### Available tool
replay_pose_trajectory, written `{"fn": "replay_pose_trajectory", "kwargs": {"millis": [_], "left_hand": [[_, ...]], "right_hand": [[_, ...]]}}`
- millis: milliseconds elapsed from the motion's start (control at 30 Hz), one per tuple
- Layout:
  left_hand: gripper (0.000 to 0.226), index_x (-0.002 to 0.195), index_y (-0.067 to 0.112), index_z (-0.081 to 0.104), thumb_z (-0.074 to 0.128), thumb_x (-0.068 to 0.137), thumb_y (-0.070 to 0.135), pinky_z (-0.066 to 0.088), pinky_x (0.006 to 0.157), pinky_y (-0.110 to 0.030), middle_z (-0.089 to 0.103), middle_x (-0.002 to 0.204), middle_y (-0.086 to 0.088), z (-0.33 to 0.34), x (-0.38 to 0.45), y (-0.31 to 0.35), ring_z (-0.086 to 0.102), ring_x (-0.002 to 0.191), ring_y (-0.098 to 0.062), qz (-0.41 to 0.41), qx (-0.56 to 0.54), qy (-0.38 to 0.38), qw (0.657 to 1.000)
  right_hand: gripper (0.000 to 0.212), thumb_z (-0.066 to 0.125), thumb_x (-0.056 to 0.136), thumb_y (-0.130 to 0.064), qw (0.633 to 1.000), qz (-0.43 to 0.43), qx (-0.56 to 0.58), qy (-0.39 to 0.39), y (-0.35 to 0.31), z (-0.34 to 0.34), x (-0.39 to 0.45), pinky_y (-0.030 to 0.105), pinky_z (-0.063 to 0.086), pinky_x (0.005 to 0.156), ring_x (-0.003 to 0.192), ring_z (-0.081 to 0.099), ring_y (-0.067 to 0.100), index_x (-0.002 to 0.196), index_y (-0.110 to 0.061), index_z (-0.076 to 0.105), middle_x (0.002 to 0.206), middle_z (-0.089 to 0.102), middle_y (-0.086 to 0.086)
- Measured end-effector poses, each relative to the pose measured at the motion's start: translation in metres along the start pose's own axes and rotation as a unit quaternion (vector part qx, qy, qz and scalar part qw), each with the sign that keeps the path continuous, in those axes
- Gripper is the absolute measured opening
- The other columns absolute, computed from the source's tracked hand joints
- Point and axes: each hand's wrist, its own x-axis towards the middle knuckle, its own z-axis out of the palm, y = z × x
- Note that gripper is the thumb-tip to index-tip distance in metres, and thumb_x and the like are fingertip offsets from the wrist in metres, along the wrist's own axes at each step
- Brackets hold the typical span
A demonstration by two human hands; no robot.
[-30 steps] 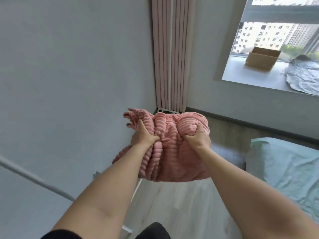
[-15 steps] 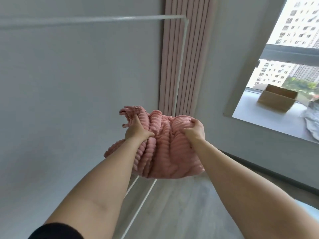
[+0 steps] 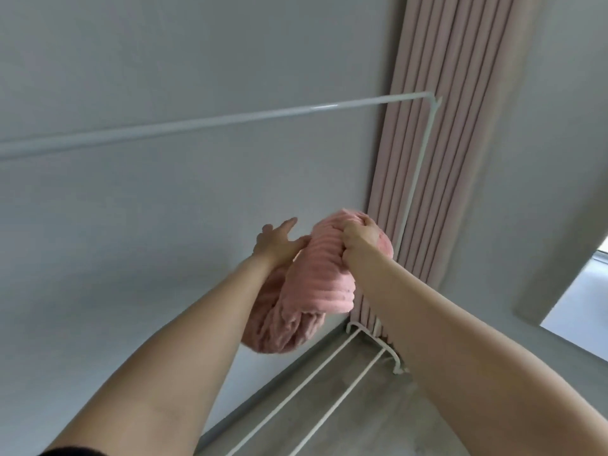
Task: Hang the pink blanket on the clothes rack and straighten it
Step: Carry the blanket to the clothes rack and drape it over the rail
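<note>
You are holding the blanket [image 3: 316,284] bunched in a wad, raised in front of you but below the rail [image 3: 204,125] of the rack [image 3: 416,179], not touching it. Your right hand [image 3: 360,240] is gripping the top of the wad with curled fingers. Your left hand [image 3: 279,241] is lying against the wad's left side with fingers stretched out and loose, gripping nothing that shows.

With only one hand really clamping, the lower folds are sagging, and they could be slipping loose or dropping to the floor [image 3: 378,416] as you are lifting. Thrown over still bunched, the wad is likely to be sliding off the thin rail to one side.

The rail is running bare leftward, giving room to spread. The wall [image 3: 164,258] is sitting just behind it, and the curtain [image 3: 437,126] and upright are crowding the right end.
</note>
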Motion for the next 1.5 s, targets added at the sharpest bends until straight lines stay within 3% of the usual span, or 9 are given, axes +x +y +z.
{"fn": "replay_pose_trajectory", "kwargs": {"millis": [200, 333, 433, 667, 900, 1033, 1167, 1300, 1500], "left_hand": [[0.052, 0.138, 0.024, 0.055, 0.053, 0.094, 0.05, 0.038, 0.097, -0.016, 0.06, 0.134, 0.009, -0.039, -0.009, 0.051, 0.055, 0.12, -0.004, 0.215, -0.087, 0.095, 0.968], [0.099, 0.156, 0.028, 0.028, 0.058, 0.074, 0.074, 0.025, 0.12, -0.035, 0.03, 0.159, -0.007, -0.06, -0.005, 0.05, 0.026, 0.148, -0.02, 0.308, 0.092, 0.134, 0.937], [0.093, 0.156, 0.029, 0.03, 0.062, 0.075, 0.065, 0.039, 0.111, -0.047, 0.029, 0.159, -0.018, -0.07, 0.006, 0.053, 0.035, 0.143, -0.036, 0.363, 0.261, 0.22, 0.867], [0.036, 0.108, 0.012, 0.066, 0.058, 0.074, 0.019, 0.052, 0.067, -0.038, 0.067, 0.095, -0.008, -0.122, 0.026, 0.088, 0.066, 0.081, -0.03, 0.33, 0.115, 0.388, 0.853], [0.022, 0.095, 0.01, 0.063, 0.056, 0.075, 0.014, 0.05, 0.069, -0.036, 0.067, 0.081, 0.001, -0.145, 0.033, 0.115, 0.062, 0.075, -0.019, 0.331, 0.004, 0.446, 0.832], [0.019, 0.097, 0.013, 0.06, 0.053, 0.08, 0.009, 0.048, 0.066, -0.033, 0.068, 0.076, 0.003, -0.182, 0.037, 0.136, 0.063, 0.073, -0.02, 0.249, -0.066, 0.462, 0.849], [0.022, 0.106, 0.012, 0.055, 0.057, 0.084, 0.01, 0.043, 0.072, -0.031, 0.068, 0.091, -0.002, -0.214, 0.053, 0.131, 0.065, 0.09, -0.029, 0.115, -0.08, 0.482, 0.865], [0.062, 0.146, 0.013, 0.028, 0.051, 0.088, 0.008, 0.044, 0.088, -0.041, 0.06, 0.121, -0.019, -0.22, 0.064, 0.117, 0.058, 0.113, -0.041, -0.055, -0.005, 0.434, 0.899], [0.054, 0.129, 0.015, 0.061, 0.042, 0.08, 0.009, 0.041, 0.095, -0.041, 0.068, 0.118, -0.007, -0.204, 0.08, 0.156, 0.058, 0.113, -0.029, 0.186, 0.304, 0.5, 0.789]], "right_hand": [[0.019, 0.057, 0.087, -0.006, 0.994, 0.006, 0.097, -0.039, -0.06, 0.063, 0.026, 0.035, 0.061, 0.079, 0.077, 0.068, 0.02, 0.099, -0.017, 0.067, 0.093, 0.072, 0.005], [0.038, 0.052, 0.097, -0.018, 0.987, 0.032, 0.106, -0.114, -0.109, 0.082, 0.043, 0.016, 0.053, 0.068, 0.079, 0.067, 0.001, 0.134, -0.009, 0.051, 0.127, 0.059, 0.005], [0.021, 0.058, 0.094, -0.023, 0.99, 0.034, 0.055, -0.124, -0.134, 0.077, 0.041, 0.016, 0.049, 0.064, 0.083, 0.067, 0.01, 0.108, -0.014, 0.069, 0.102, 0.07, -0.001], [0.009, 0.072, 0.081, -0.003, 0.966, -0.085, 0.163, -0.18, -0.154, 0.09, 0.05, 0.03, 0.059, 0.063, 0.072, 0.069, 0.02, 0.077, -0.011, 0.072, 0.082, 0.072, 0.006], [0.017, 0.067, 0.088, -0.031, 0.942, -0.318, 0.063, -0.084, -0.145, 0.093, 0.067, 0.024, 0.053, 0.084, 0.089, 0.067, 0.011, 0.093, -0.016, 0.073, 0.089, 0.073, -0.004], [0.026, 0.059, 0.089, -0.037, 0.859, -0.51, -0.047, -0.001, -0.188, 0.12, 0.068, 0.034, 0.045, 0.094, 0.103, 0.055, 0.022, 0.089, -0.014, 0.07, 0.095, 0.065, -0.003], [0.028, 0.053, 0.093, -0.03, 0.785, -0.596, -0.127, -0.11, -0.227, 0.145, 0.076, 0.034, 0.046, 0.093, 0.099, 0.058, 0.018, 0.105, -0.01, 0.068, 0.101, 0.068, 0.0], [0.054, 0.032, 0.1, -0.051, 0.643, -0.537, -0.521, -0.166, -0.23, 0.15, 0.122, 0.041, 0.043, 0.098, 0.107, 0.06, 0.032, 0.113, -0.012, 0.067, 0.113, 0.07, 0.012], [0.062, 0.033, 0.094, -0.064, 0.69, -0.434, -0.546, -0.192, -0.231, 0.149, 0.145, 0.037, 0.04, 0.076, 0.087, 0.057, 0.028, 0.093, -0.011, 0.064, 0.091, 0.062, 0.006]]}}
